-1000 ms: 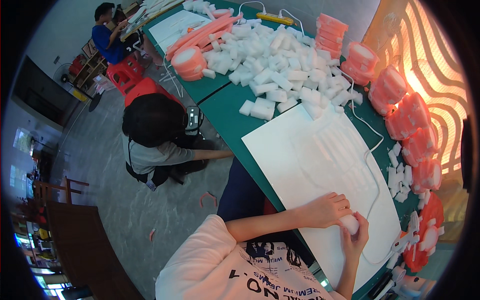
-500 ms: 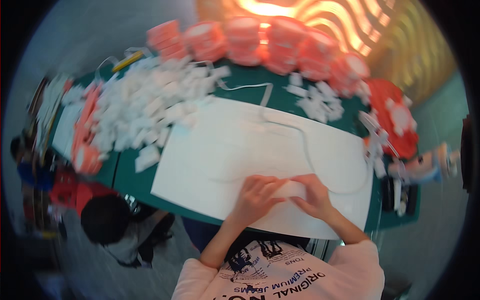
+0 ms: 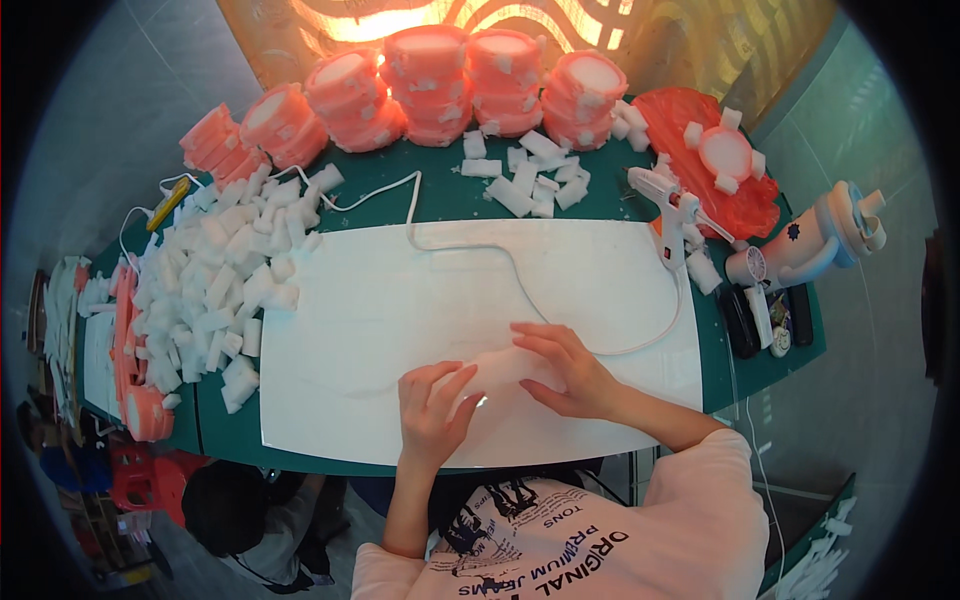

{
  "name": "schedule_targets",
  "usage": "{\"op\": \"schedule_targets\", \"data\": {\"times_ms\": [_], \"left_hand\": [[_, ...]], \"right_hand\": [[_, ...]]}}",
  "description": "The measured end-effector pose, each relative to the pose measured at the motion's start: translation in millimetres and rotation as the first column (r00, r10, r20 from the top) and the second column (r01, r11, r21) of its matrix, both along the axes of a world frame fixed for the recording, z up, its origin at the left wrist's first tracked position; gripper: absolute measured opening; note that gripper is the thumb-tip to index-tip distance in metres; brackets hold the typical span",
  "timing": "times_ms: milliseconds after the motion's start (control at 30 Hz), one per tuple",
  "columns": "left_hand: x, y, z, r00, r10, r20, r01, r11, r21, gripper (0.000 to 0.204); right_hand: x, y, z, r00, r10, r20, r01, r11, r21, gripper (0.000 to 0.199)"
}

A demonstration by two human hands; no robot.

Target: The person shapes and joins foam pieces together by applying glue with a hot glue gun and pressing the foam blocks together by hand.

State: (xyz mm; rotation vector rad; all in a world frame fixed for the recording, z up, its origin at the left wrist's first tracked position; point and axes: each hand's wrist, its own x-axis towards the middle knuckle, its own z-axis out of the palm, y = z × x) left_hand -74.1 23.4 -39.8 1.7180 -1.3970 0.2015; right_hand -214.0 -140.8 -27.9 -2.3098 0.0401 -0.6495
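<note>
Over the front half of a white board (image 3: 350,300), a soft-looking white foam piece (image 3: 500,369) is held between my hands. My left hand (image 3: 432,408) has its fingertips at the left end of the foam, its thumb bent below. At the other end, my right hand (image 3: 568,375) curls its fingers over the top, with the thumb underneath. Part of the foam is hidden behind the right fingers. Right of the board's far corner stands a white glue gun (image 3: 665,210); its white cord (image 3: 520,275) runs across the board.
A heap of white foam blocks (image 3: 225,270) lies left of the board, with a smaller group (image 3: 540,175) behind it. Stacked pink-wrapped rounds (image 3: 425,85) line the back. A red plastic bag (image 3: 690,130) and a tumbler (image 3: 815,240) are at right. Another person (image 3: 235,510) is at lower left.
My hands have moved apart, and more of the foam piece shows between them. The whole view has shifted, bringing the glue gun and tumbler further into the picture.
</note>
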Motion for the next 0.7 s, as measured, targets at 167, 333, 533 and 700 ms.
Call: {"op": "schedule_targets", "data": {"times_ms": [167, 333, 533, 700], "left_hand": [[3, -3, 0, 0.990, 0.084, -0.110, -0.092, 0.994, -0.065, 0.038], [4, -2, 0, 0.975, 0.107, -0.193, -0.124, 0.989, -0.080, 0.035], [7, 1, 1, 0.936, 0.160, -0.315, -0.205, 0.972, -0.117, 0.034], [26, 9, 12, 0.872, 0.193, -0.450, -0.261, 0.961, -0.092, 0.032]], "right_hand": [[10, -21, 12, 0.963, -0.251, 0.102, 0.249, 0.968, 0.030, 0.045], [41, -66, 24, 0.927, -0.348, 0.139, 0.358, 0.932, -0.058, 0.028], [119, -120, -5, 0.896, -0.443, 0.039, 0.430, 0.842, -0.325, 0.025], [138, -129, -13, 0.864, -0.499, -0.074, 0.458, 0.837, -0.300, 0.026]]}}
